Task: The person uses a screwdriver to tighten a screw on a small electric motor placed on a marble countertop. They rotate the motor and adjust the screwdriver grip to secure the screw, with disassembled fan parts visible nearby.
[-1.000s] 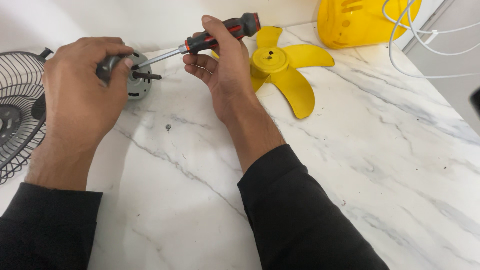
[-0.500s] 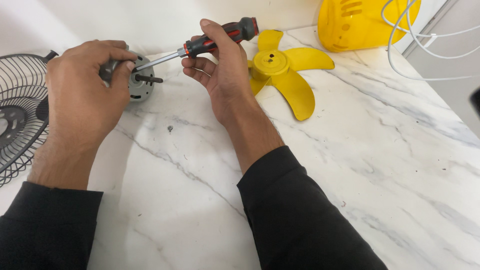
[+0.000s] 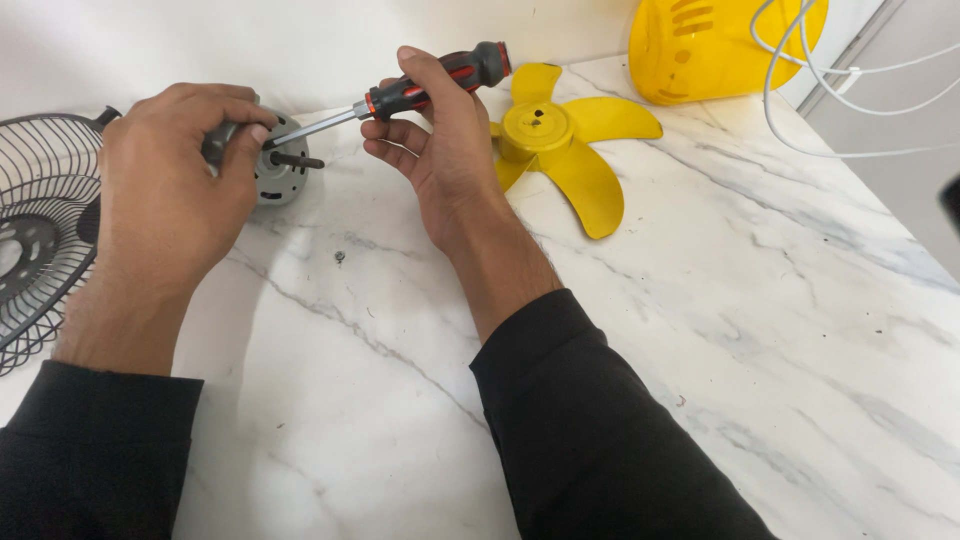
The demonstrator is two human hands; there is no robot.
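Two hands working on a small fan motor at a marble desk (image 3: 700,330).
Left hand (image 3: 170,200) is gripping the motor (image 3: 280,175) — right hand (image 3: 440,150) is holding a screwdriver (image 3: 420,90) against it.

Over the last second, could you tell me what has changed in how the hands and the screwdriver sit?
Very little moved. The right hand still grips the screwdriver, its tip at the grey motor, with only a slight shift of the fingers. The left hand still holds the motor. The yellow fan blade and wire guard stayed put.

White marble countertop (image 3: 780,330) with grey veins, plain white wall (image 3: 200,40) behind — soft, even light
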